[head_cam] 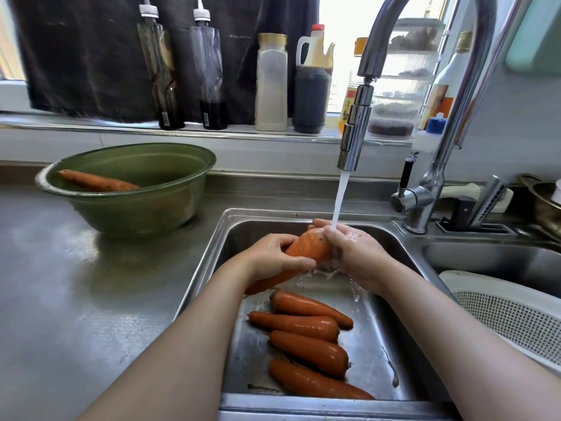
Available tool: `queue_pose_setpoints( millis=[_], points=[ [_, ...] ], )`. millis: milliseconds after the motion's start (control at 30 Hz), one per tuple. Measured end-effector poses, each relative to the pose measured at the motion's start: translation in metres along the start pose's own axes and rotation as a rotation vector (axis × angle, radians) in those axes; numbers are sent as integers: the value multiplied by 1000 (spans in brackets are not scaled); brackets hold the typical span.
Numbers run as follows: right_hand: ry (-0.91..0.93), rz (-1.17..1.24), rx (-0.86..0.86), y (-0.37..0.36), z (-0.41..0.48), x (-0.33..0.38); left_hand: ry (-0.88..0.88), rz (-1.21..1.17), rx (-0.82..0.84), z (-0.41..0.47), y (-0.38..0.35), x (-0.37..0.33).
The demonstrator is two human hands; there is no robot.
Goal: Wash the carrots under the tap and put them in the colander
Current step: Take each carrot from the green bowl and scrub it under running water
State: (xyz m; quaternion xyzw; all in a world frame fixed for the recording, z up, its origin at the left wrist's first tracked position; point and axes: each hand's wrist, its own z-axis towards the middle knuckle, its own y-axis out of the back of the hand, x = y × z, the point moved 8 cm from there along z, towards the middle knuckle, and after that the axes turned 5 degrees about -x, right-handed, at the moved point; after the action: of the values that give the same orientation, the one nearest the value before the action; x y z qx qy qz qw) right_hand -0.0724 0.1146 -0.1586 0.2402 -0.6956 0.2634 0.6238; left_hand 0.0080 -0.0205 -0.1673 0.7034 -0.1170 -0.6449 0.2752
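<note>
Nearest, four carrots [306,350] lie wet on the floor of the sink [209,262], side by side. To the right, the colander [516,320] sits in the next basin; no carrot shows in it. Above the four, both hands lift the held carrot [306,249] into the stream [339,199]. The left hand [273,256] has its grip wrapped round the middle. The right hand [352,253] has its grip curled over the thick end, where the water lands. This carrot looks stiff, solid and slick, so the thick end is likely the surest hold. Behind them rises the tap [355,132]. Far left on the counter [76,284], a bowl [136,214] holds one more carrot [97,181].
</note>
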Motion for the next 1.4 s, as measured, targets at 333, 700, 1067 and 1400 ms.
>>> queue_pose_setpoints(
  millis=[333, 700, 1067, 1400],
  points=[
    [74, -174, -299, 11, 1, 4, -85, 26, -61, 3, -6, -15],
    [42, -217, -123, 7, -4, 4, -85, 43, -63, 4, -4, -11],
    [-77, -52, 48, 12, -6, -1, -112, 111, -42, 2, -3, -16],
    [-105, -135, 79, 15, -2, -3, -106, 145, -46, 2, -2, -14]
  ],
)
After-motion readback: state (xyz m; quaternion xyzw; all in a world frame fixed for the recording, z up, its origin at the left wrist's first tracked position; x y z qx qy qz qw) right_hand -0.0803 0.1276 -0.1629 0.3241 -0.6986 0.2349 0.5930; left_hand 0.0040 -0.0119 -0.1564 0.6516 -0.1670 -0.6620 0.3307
